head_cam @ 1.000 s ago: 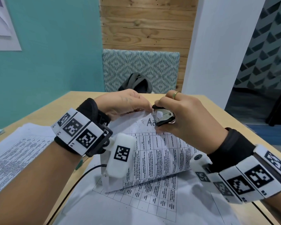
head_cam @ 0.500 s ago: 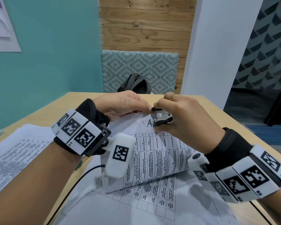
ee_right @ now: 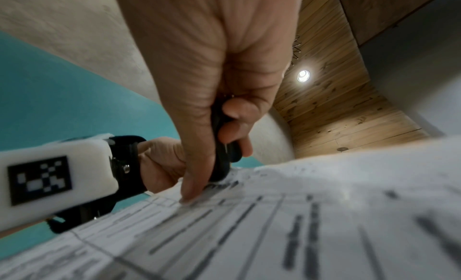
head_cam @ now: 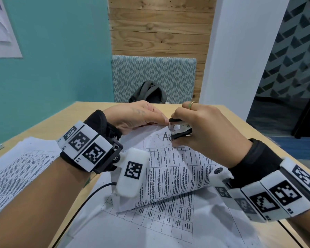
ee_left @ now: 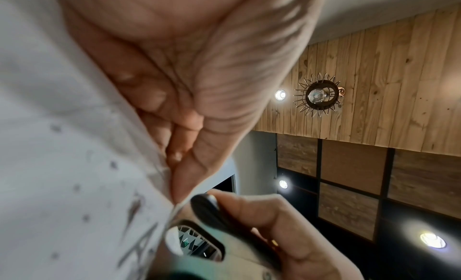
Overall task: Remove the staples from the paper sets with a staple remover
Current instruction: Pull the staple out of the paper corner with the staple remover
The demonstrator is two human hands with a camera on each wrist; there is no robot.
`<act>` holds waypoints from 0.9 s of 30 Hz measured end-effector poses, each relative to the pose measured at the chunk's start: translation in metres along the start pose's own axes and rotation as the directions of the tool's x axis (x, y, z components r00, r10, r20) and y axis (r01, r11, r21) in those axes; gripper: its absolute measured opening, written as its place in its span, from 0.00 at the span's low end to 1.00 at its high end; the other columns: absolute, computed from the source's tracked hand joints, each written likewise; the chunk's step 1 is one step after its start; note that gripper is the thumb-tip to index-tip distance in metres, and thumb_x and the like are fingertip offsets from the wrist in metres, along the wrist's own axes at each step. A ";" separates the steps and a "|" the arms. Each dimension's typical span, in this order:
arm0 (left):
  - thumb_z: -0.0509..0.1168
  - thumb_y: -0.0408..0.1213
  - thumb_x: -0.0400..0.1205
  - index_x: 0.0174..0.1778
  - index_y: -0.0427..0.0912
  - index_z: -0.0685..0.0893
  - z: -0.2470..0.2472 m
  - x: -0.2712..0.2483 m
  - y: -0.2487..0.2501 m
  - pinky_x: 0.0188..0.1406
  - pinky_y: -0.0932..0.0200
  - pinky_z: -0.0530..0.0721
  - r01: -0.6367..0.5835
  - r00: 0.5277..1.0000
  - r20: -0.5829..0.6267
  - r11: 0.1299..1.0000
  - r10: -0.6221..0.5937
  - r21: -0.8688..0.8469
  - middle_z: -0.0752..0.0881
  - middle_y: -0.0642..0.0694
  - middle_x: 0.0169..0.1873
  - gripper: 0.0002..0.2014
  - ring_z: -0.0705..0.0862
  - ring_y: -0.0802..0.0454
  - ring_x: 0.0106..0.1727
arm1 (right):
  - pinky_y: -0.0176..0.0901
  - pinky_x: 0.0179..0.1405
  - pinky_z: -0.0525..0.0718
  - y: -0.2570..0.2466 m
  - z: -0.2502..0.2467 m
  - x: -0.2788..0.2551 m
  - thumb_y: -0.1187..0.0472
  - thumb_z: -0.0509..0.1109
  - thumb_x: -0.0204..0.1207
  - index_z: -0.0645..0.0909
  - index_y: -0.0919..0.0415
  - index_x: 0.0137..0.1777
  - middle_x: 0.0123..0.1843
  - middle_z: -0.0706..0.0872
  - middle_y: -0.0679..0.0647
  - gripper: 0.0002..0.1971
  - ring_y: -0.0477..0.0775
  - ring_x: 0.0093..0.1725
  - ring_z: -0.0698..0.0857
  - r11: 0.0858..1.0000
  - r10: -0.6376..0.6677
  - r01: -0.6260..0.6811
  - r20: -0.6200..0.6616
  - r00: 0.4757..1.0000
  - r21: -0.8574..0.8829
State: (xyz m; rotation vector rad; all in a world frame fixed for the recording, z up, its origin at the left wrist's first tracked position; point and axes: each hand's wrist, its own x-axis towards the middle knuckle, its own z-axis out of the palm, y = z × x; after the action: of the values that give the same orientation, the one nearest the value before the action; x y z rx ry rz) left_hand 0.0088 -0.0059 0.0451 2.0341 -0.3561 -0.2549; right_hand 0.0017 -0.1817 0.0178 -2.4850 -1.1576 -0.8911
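A printed paper set (head_cam: 175,169) with a table on it is lifted and curled off the wooden table (head_cam: 82,113). My left hand (head_cam: 138,115) pinches its top edge, thumb on the near face (ee_left: 189,177). My right hand (head_cam: 200,126) grips a black staple remover (head_cam: 180,128) whose claws sit at the paper's top edge, just right of my left fingertips. The remover (ee_left: 212,213) (ee_right: 222,146) shows between my right thumb and fingers in both wrist views. The staple itself is hidden.
More printed sheets (head_cam: 150,222) lie flat under the raised set, and another stack (head_cam: 13,172) lies at the left. A black cable (head_cam: 89,196) runs over the table. A dark backpack (head_cam: 149,93) sits on the patterned chair (head_cam: 154,72) beyond the far edge.
The staple remover has tilted and shifted slightly up against the paper's top edge. Both hands keep their holds and stay nearly in place.
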 end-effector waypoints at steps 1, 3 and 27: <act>0.65 0.29 0.79 0.31 0.36 0.83 -0.001 0.000 0.000 0.35 0.67 0.76 0.006 1.000 -0.001 1.000 -0.006 -0.008 0.83 0.48 0.28 0.10 0.80 0.60 0.29 | 0.58 0.33 0.83 0.000 -0.001 0.000 0.61 0.86 0.54 0.82 0.68 0.45 0.41 0.82 0.59 0.22 0.66 0.37 0.82 1.000 -0.003 0.003 0.004 1.000 -0.002; 0.65 0.29 0.78 0.29 0.38 0.84 -0.002 -0.001 0.001 0.31 0.70 0.78 0.010 1.000 0.009 0.999 -0.010 -0.037 0.84 0.49 0.26 0.11 0.81 0.60 0.27 | 0.58 0.32 0.83 -0.001 -0.001 0.000 0.61 0.86 0.54 0.81 0.68 0.46 0.41 0.82 0.59 0.23 0.67 0.36 0.82 1.000 -0.014 0.014 0.001 1.000 0.001; 0.63 0.29 0.80 0.37 0.30 0.81 -0.003 -0.001 0.000 0.40 0.66 0.77 -0.017 0.998 0.061 1.000 0.018 -0.020 0.82 0.44 0.32 0.07 0.79 0.59 0.31 | 0.51 0.24 0.80 -0.005 0.002 -0.002 0.66 0.85 0.54 0.74 0.63 0.39 0.38 0.72 0.51 0.22 0.62 0.28 0.76 0.993 -0.114 0.116 -0.046 0.992 0.039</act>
State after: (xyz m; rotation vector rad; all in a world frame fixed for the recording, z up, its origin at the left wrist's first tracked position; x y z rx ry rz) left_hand 0.0087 -0.0031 0.0462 2.0065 -0.4072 -0.3090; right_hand -0.0023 -0.1784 0.0150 -2.3746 -1.3017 -0.9370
